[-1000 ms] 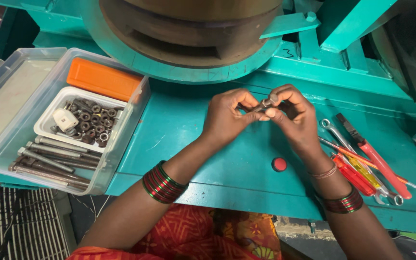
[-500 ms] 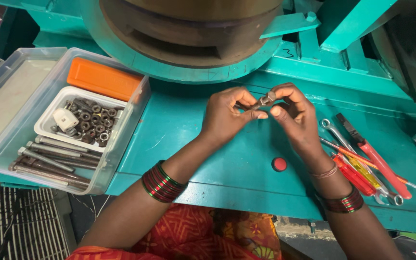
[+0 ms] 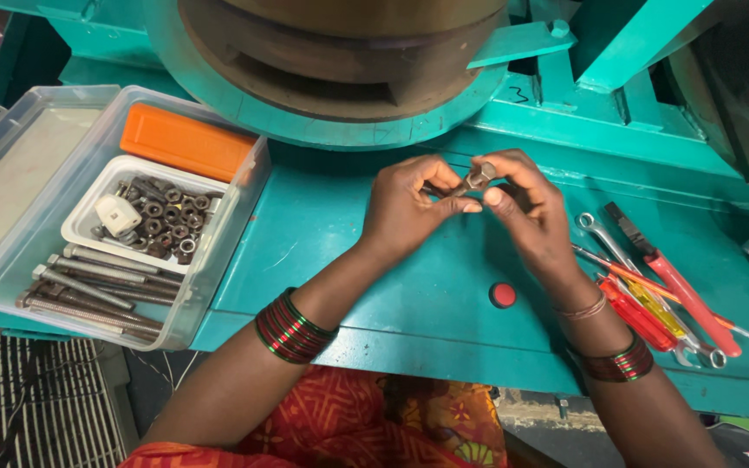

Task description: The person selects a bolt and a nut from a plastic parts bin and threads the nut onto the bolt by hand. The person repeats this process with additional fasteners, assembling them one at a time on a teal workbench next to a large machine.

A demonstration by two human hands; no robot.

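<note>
So, standing next to the teal machine bench (image 3: 392, 286), what you see is both hands up close together over the middle of the surface, working on one small metal piece. The left hand (image 3: 409, 212) and the right hand (image 3: 526, 217) meet at a little nut and bolt (image 3: 477, 178), pinched between the fingertips of both, held just above the bench top and right in front of the big round drum (image 3: 331, 61) of the machine. Both hands are clamped on that one piece, thumbs nearly touching. Can't really tell how far the nut sits on the thread, it's too small.

Off to the person's left there's a clear plastic box (image 3: 10, 173) with its lid flipped open. Inside is an orange case (image 3: 185, 141), a white tray (image 3: 88, 227) full of loose nuts with one white plastic bit on top, and a row of long bolts (image 3: 88, 290) lying along the near side.

On the right side of the bench lies a bunch of tools, well apart from the hands: red-handled screwdrivers (image 3: 687, 295) and a spanner (image 3: 604, 238). A small red button (image 3: 502, 295) sits on the bench just below the hands. Striped bangles (image 3: 292, 328) on both wrists.
</note>
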